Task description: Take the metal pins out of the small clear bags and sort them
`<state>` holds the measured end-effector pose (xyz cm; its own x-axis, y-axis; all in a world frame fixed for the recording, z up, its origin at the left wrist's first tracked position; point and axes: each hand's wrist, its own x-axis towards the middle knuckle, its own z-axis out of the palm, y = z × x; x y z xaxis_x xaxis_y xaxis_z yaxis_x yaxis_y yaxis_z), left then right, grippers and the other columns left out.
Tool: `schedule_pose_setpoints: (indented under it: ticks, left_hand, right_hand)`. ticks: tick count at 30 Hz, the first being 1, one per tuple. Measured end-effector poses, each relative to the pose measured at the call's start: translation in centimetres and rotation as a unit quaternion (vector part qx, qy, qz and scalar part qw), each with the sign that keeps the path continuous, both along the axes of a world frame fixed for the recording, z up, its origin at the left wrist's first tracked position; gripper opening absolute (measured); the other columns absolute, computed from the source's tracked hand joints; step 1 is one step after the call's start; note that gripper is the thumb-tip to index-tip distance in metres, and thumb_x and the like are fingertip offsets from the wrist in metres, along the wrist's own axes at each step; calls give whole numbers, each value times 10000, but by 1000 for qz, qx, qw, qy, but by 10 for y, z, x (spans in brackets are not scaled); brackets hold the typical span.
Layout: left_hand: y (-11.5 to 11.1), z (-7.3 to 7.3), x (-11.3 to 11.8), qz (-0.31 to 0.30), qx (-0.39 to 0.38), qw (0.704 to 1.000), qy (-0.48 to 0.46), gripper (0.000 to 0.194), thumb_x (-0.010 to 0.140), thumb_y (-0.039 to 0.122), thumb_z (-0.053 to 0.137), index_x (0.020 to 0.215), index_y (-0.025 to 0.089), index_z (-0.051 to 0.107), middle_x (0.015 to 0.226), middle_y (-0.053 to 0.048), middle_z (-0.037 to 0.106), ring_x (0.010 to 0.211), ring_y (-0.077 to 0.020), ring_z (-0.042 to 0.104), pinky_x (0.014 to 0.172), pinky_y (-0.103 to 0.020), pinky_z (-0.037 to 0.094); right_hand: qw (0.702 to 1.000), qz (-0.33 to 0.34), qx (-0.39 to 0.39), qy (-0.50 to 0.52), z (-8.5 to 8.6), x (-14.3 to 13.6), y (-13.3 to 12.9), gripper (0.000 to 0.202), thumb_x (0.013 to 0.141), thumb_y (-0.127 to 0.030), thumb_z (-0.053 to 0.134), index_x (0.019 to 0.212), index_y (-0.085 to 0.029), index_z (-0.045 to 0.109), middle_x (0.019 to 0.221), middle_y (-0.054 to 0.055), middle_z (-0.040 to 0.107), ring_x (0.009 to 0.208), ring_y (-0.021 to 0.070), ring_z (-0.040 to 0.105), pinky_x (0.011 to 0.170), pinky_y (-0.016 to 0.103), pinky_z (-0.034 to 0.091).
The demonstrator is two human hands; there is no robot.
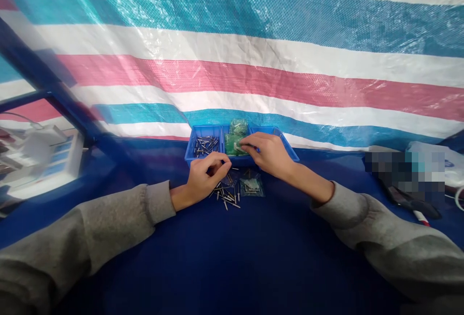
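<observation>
Three blue bins stand side by side at the back of the table. Dark metal pieces like rivets lie in the left bin. Green packets fill the middle bin. My right hand is over the right edge of the middle bin, its fingers pinched at the green packets; what they hold is too small to name. It hides much of the right bin. My left hand is curled in front of the left bin, thumb and forefinger together. Loose rivets and a small clear bag lie between my hands.
A white power strip with plugs is at the left behind a blue frame bar. Dark items and a white plastic bag lie at the right. A striped plastic sheet hangs behind the bins.
</observation>
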<state>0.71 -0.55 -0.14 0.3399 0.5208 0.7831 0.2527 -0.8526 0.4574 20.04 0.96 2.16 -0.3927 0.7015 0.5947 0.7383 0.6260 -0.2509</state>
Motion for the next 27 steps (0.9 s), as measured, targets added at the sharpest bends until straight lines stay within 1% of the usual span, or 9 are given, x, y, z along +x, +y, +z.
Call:
schedule_pose_setpoints:
  ticks: [4, 7, 12, 16, 18, 20, 22, 25, 27]
  left_hand:
    - [0, 1, -1, 9, 1, 1000, 5, 60, 836, 203, 547, 799, 160, 565, 482, 79, 413, 404, -35, 364, 417, -163, 321]
    - [0, 2, 0, 14, 4, 1000, 7, 74, 839, 215, 544, 796, 160, 567, 477, 78, 419, 400, -38, 370, 412, -162, 327]
    - [-1, 1, 0, 12, 6, 1000, 1, 81, 838, 218, 545, 789, 156, 565, 471, 78, 419, 394, -36, 361, 404, -163, 317]
    - [0, -1, 0, 15, 2, 1000, -4, 64, 835, 212, 550, 800, 161, 567, 474, 79, 416, 400, -39, 364, 414, -168, 325]
    - [0, -1, 0, 16, 6, 1000, -7, 57, 834, 206, 551, 804, 161, 567, 474, 79, 423, 400, -38, 368, 415, -168, 326]
    - [1, -1, 0, 15, 10, 1000, -9, 54, 834, 201, 551, 804, 159, 567, 476, 78, 434, 398, -36, 372, 413, -167, 325]
    - [1, -1, 1, 14, 12, 1000, -9, 54, 832, 199, 553, 800, 158, 567, 477, 76, 442, 400, -36, 379, 414, -166, 327]
    - [1, -1, 1, 14, 14, 1000, -10, 58, 832, 202, 552, 795, 161, 570, 477, 74, 448, 409, -40, 393, 424, -167, 342]
    - [1, -1, 1, 15, 16, 1000, -9, 59, 832, 202, 551, 797, 160, 573, 477, 72, 450, 414, -43, 401, 434, -168, 354]
  right_hand:
    - [997, 17, -31, -63, 1, -5, 5, 209, 781, -117, 489, 735, -214, 668, 711, 21, 666, 645, 158, 581, 582, 289, 408]
    - [997, 23, -36, -71, 5, -6, 4, 197, 769, -113, 505, 724, -223, 661, 706, 9, 663, 630, 147, 567, 579, 276, 393]
    - [999, 10, -8, -51, 11, -6, -3, 179, 828, -181, 477, 798, -203, 652, 782, 31, 662, 728, 173, 586, 609, 289, 411]
    - [998, -5, 56, -39, 10, -8, -14, 234, 860, -181, 420, 872, -188, 653, 860, 60, 657, 803, 183, 586, 622, 290, 415]
    - [996, -13, 61, -65, 10, -9, -23, 249, 861, -174, 404, 835, -167, 651, 810, 68, 652, 727, 169, 586, 575, 277, 392]
    - [991, -12, 25, -129, 11, -8, -31, 211, 835, -173, 445, 771, -171, 646, 714, 48, 643, 605, 142, 562, 518, 263, 348]
    - [978, -15, -29, -205, 12, -5, -37, 173, 807, -195, 504, 700, -173, 638, 630, 40, 631, 520, 136, 536, 469, 263, 296]
    - [952, -31, -97, -290, 11, -1, -41, 114, 773, -227, 582, 702, -175, 656, 626, 62, 653, 512, 173, 564, 442, 270, 260]
    - [939, -48, -117, -318, 10, 1, -43, 107, 766, -254, 610, 738, -171, 672, 651, 84, 671, 528, 199, 591, 438, 274, 272]
